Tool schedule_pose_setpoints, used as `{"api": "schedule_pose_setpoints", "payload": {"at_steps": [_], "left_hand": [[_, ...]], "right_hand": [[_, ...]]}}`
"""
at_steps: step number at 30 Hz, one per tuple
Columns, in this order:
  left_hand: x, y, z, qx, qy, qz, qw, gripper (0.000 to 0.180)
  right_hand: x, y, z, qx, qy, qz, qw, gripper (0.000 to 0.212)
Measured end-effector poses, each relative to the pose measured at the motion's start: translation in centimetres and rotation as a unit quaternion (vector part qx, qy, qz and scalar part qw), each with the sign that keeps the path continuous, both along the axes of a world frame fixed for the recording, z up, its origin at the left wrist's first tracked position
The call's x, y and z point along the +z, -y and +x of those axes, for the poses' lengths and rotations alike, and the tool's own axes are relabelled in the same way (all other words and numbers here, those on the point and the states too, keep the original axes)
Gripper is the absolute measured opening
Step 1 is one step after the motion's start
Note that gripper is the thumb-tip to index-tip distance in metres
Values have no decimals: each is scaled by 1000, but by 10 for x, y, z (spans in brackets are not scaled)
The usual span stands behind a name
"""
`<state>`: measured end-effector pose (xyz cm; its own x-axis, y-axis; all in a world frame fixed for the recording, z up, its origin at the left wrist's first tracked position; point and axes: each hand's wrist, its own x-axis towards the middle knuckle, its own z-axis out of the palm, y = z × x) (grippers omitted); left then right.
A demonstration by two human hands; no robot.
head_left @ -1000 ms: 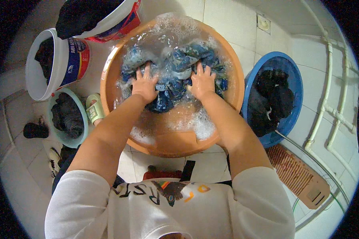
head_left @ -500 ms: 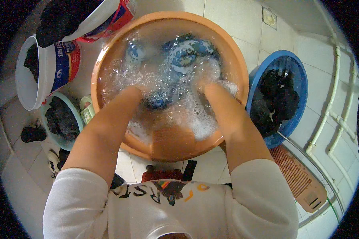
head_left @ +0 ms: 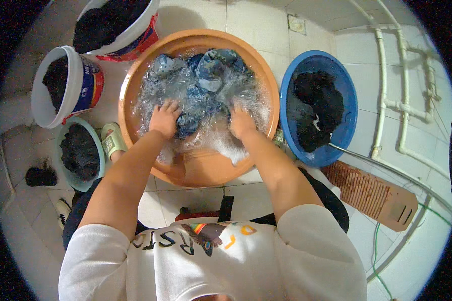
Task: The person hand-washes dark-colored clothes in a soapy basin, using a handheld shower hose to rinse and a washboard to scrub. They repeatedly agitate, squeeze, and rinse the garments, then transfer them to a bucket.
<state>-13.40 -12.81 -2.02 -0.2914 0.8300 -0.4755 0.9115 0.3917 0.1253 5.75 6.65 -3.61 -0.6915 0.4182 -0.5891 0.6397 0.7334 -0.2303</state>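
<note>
A large orange basin (head_left: 273, 103) holds sudsy water and a blue camouflage-patterned garment (head_left: 211, 70), partly under the surface. My left hand (head_left: 164, 119) is at the water's surface beside the cloth, open, its fingers apart and pointing away from me. Across the basin, my right hand (head_left: 241, 122) is at the cloth's right side among splashes and foam. Its fingers look stretched out, though their tips are blurred by water. Neither hand visibly grips the cloth.
A blue basin (head_left: 354, 108) with dark wet clothes stands at right, near a brown washboard (head_left: 371, 195) and pale wall pipes (head_left: 379, 95). White buckets (head_left: 68, 95) with dark clothes stand at left. Below them is a pale green basin (head_left: 98, 145) with dark cloth.
Both hands, sunk in the suds before, have come up into sight at the surface. More of the camouflage garment shows above the water. The view has shifted.
</note>
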Motion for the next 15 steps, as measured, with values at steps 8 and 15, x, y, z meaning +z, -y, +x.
{"api": "schedule_pose_setpoints", "payload": {"at_steps": [8,15], "left_hand": [[99,-1,60,200,252,13,947,38],[221,27,77,163,267,8,950,42]], "right_hand": [[62,75,-11,-65,-66,-141,986,33],[105,128,-23,-530,-267,-586,552,35]]}}
